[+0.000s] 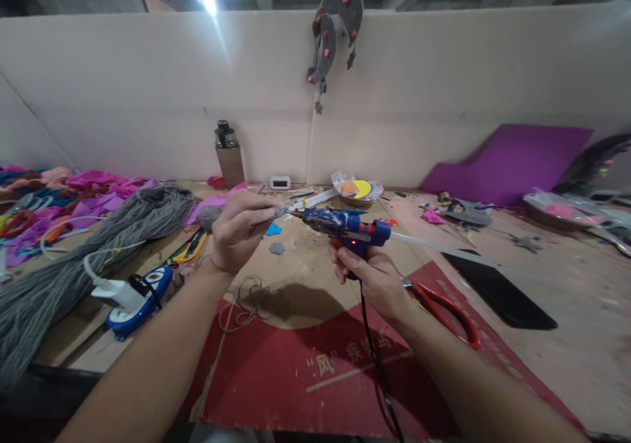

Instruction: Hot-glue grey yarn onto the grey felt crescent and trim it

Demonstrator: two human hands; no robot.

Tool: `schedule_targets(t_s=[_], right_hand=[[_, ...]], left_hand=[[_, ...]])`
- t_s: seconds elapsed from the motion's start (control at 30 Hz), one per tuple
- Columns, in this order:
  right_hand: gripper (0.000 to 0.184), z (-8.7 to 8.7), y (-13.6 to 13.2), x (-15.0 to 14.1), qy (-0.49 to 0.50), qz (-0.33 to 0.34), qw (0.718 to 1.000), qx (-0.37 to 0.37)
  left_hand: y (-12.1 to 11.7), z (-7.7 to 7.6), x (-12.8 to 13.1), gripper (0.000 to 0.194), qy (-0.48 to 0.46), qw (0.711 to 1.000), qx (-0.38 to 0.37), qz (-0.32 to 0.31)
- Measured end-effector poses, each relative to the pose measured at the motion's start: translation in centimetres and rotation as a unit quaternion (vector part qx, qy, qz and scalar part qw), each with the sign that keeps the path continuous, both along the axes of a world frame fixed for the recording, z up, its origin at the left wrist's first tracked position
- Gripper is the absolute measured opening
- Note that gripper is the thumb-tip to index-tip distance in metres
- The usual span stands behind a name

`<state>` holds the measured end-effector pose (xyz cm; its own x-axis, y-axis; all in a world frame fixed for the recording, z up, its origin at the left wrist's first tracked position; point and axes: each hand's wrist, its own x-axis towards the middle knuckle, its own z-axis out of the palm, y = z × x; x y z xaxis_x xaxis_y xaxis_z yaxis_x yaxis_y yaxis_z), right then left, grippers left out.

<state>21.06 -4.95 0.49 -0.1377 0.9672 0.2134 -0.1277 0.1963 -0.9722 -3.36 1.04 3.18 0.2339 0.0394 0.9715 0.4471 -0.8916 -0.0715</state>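
My right hand (pixel 369 279) is closed round the grip of a blue hot glue gun (pixel 345 227), whose nozzle points left. A clear glue stick pokes out of the gun's back and a black cord hangs down from it. My left hand (pixel 239 229) is closed in a pinch on a small grey yarn-wrapped piece (pixel 279 212), held right at the nozzle tip. A loose grey strand (pixel 244 305) trails down from it onto the cardboard sheet (pixel 305 357), red and brown, beneath both hands.
A big hank of grey yarn (pixel 73 259) lies at left beside a blue-and-white power strip (pixel 138 298). Red-handled scissors (pixel 446 308) and a black phone (pixel 503 288) lie at right. Felt scraps, a bottle (pixel 229 154), a bowl and a purple sheet (pixel 507 163) line the white wall.
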Motion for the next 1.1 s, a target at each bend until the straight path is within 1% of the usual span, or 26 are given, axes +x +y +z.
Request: schedule_targets(t_s=[0.17, 0.37, 0.53, 0.73, 0.97, 1.1], right_hand=[[0.039, 0.12, -0.18, -0.02, -0.002, 0.003, 1.000, -0.001], [0.038, 0.17, -0.13, -0.14, 0.018, 0.002, 1.000, 0.003], [0.038, 0.27, -0.18, -0.18, 0.009, 0.004, 1.000, 0.005], [0.037, 0.29, -0.20, -0.09, 0.013, 0.008, 1.000, 0.003], [0.038, 0.13, 0.03, -0.10, 0.024, 0.004, 1.000, 0.011], [0.038, 0.09, -0.08, -0.08, 0.012, 0.003, 1.000, 0.001]], left_hand=[[0.16, -0.17, -0.06, 0.026, -0.021, 1.000, -0.007, -0.002], [-0.23, 0.04, 0.35, 0.024, -0.018, 1.000, -0.012, -0.003], [-0.28, 0.08, 0.41, 0.027, -0.014, 1.000, -0.007, -0.016], [-0.10, -0.44, 0.14, 0.017, -0.051, 0.997, -0.049, 0.004], [-0.47, -0.03, 0.49, 0.028, -0.039, 0.997, -0.044, -0.041], [-0.46, -0.21, 0.44, 0.024, -0.063, 0.994, -0.079, -0.029]])
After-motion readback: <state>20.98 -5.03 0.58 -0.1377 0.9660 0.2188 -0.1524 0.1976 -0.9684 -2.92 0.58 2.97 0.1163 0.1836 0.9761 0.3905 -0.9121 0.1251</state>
